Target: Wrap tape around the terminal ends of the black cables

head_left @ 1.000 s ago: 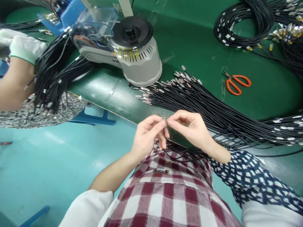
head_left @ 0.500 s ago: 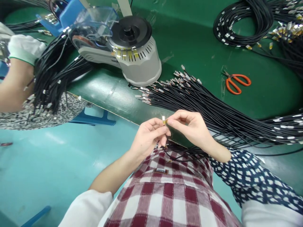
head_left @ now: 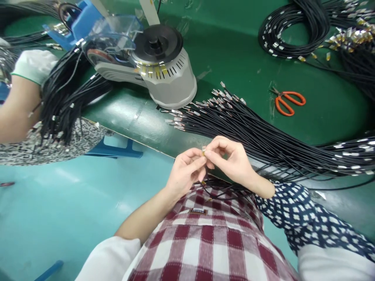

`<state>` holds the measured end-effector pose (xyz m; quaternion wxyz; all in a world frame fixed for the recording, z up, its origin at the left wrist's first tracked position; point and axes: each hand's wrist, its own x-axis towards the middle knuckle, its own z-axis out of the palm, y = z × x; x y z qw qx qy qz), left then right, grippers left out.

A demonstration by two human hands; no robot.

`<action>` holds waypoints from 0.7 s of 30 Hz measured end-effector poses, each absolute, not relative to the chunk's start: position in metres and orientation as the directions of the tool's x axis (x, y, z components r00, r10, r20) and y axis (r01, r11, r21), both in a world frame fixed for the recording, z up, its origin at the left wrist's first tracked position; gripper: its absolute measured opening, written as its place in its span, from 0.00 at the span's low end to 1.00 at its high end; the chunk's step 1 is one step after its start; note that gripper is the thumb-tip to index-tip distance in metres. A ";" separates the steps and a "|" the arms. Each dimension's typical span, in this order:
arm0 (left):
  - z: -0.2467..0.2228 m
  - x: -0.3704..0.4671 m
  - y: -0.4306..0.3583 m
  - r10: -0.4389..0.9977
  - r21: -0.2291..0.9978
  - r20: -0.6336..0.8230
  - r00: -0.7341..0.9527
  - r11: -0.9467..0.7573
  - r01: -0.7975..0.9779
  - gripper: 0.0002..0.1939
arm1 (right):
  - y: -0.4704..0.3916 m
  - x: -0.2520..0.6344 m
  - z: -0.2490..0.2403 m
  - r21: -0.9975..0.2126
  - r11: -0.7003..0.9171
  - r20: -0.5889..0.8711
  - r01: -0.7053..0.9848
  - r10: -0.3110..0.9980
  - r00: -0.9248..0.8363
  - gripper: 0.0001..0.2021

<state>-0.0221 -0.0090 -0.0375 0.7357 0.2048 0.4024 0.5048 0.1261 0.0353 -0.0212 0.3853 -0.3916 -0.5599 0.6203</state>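
Just over the table's front edge, my left hand pinches a thin black cable close to its end. The cable's small silvery connector points up between my fingertips, with a bit of yellow tape around or beside it. My right hand is closed at that same connector, thumb and forefinger pressing the yellow tape against it. How far the tape wraps is hidden by the fingers. More black cables lie across my lap below both hands. Beyond them, a thick bundle of black cables spreads over the table, connector ends toward the left.
A grey tape dispenser with a black disc on top stands behind my hands. Orange-handled cutters lie on the green table. Coiled cables sit at the back right. At left, a co-worker's gloved hand is beside another cable bunch.
My right hand has moved slightly left onto the connector, bringing the yellow tape against it. The left hand stays almost in place. The whole view has shifted a little.
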 end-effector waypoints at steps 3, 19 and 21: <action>-0.035 -0.024 -0.009 0.913 0.768 -0.392 0.108 0.390 -0.507 0.11 | 0.031 0.126 -0.019 -0.988 0.110 0.073 0.106 0.950 -0.304 0.05; -0.030 -0.025 -0.010 0.889 0.723 -0.393 0.235 0.457 -0.518 0.12 | 0.060 0.139 -0.004 -0.914 -0.399 -0.246 -0.070 0.685 -0.685 0.08; -0.032 -0.026 -0.009 0.872 0.685 -0.404 0.278 0.489 -0.540 0.12 | 0.063 0.140 -0.002 -0.938 -0.345 -0.227 -0.026 0.672 -0.705 0.09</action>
